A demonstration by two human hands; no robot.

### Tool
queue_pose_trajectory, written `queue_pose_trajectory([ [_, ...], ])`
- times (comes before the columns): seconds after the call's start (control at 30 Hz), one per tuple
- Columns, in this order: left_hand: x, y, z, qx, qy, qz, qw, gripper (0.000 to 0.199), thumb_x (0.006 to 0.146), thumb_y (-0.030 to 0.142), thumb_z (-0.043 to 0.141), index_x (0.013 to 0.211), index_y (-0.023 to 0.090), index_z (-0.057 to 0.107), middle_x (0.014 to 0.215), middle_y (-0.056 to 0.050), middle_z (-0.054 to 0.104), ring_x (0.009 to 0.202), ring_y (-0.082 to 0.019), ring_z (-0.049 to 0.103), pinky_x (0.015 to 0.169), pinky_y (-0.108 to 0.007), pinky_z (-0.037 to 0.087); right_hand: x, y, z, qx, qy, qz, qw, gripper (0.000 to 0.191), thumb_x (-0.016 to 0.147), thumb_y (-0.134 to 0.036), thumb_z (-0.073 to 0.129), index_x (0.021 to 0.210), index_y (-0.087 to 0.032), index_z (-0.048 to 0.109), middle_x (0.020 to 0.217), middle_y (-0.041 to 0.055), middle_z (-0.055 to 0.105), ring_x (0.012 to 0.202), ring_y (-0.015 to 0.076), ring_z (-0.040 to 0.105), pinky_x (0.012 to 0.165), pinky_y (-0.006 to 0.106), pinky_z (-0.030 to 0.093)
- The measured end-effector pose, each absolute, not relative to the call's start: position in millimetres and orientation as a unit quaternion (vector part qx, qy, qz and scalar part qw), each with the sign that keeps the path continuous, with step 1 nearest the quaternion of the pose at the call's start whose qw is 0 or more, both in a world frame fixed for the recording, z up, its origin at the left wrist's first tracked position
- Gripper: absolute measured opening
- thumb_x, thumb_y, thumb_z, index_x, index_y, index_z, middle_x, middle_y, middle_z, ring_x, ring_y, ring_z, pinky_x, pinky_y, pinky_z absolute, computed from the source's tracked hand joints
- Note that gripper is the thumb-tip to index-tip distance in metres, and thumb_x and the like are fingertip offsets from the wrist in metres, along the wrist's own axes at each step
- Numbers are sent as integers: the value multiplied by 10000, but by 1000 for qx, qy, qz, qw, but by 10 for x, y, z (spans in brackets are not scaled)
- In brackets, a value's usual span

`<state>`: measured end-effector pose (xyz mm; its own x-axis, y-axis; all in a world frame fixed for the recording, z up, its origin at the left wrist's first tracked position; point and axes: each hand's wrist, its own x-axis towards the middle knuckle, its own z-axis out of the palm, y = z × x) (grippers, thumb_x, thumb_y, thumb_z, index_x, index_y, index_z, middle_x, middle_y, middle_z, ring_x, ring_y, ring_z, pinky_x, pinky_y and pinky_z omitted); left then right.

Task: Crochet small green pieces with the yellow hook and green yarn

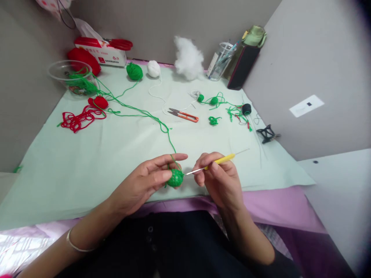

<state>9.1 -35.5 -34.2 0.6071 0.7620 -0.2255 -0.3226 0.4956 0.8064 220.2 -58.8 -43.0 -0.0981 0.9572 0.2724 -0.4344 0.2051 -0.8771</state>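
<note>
Above the near edge of the worktop [130, 143], the left hand [147, 177] pinches the green piece [176, 178], forefinger stretched out with yarn [171, 141] across it. The right hand [222, 177] has a snug grip around the hook [226, 158], its tip at the piece's edge; looped in or not, I can't quite tell.

At my ten o'clock I see a loose tangle of red yarn [84, 117]; at eleven, a tissue box [114, 57] with red-handled scissors [121, 44] on top. White fiberfill [189, 60] sits at twelve, and toward one stand a clear cup [222, 63] of pens and a green-lidded bottle [255, 35].
</note>
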Motion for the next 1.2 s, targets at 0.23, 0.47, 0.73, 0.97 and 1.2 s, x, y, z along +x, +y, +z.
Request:
queue_pose_trajectory([
  [0.23, 123, -426, -373, 471, 301, 365, 744, 551, 853, 219, 877, 1365, 378, 748, 1031, -4, 642, 1094, -188, 659, 1067, -329, 494, 2110, -665, -453, -321, -621, 376, 608, 178, 1038, -250, 644, 1113, -253, 805, 987, 68, 799, 859, 175, 750, 701, 302, 630],
  [0.47, 140, -457, -342, 538, 359, 383, 660, 623, 846, 261, 882, 1435, 351, 702, 1043, -11, 686, 1080, -193, 673, 1107, -349, 506, 2090, -642, -415, -329, -642, 338, 604, 168, 1038, -248, 643, 1088, -255, 804, 997, 72, 822, 887, 192, 756, 694, 317, 624],
  [0.73, 200, -480, -336, 555, 366, 369, 650, 708, 861, 246, 835, 1528, 318, 609, 1117, -18, 697, 1129, -213, 706, 1126, -362, 510, 2024, -600, -473, -346, -569, 406, 626, 151, 1014, -334, 686, 1007, -231, 796, 943, 60, 809, 698, 152, 715, 629, 298, 614],
  [0.97, 178, -428, -266, 551, 409, 371, 626, 676, 786, 286, 909, 1422, 283, 679, 1002, -3, 694, 1016, -200, 677, 1033, -339, 509, 2058, -545, -457, -316, -552, 460, 620, 135, 1029, -306, 659, 1044, -232, 771, 941, 47, 804, 698, 137, 713, 646, 283, 608],
  [1.2, 168, -401, -176, 603, 423, 362, 571, 448, 781, 232, 880, 1208, 251, 747, 941, 10, 680, 924, -180, 655, 921, -306, 510, 2102, -529, -450, -310, -536, 486, 617, 201, 1030, -389, 651, 969, -206, 705, 903, 60, 811, 644, 141, 711, 585, 273, 598],
])
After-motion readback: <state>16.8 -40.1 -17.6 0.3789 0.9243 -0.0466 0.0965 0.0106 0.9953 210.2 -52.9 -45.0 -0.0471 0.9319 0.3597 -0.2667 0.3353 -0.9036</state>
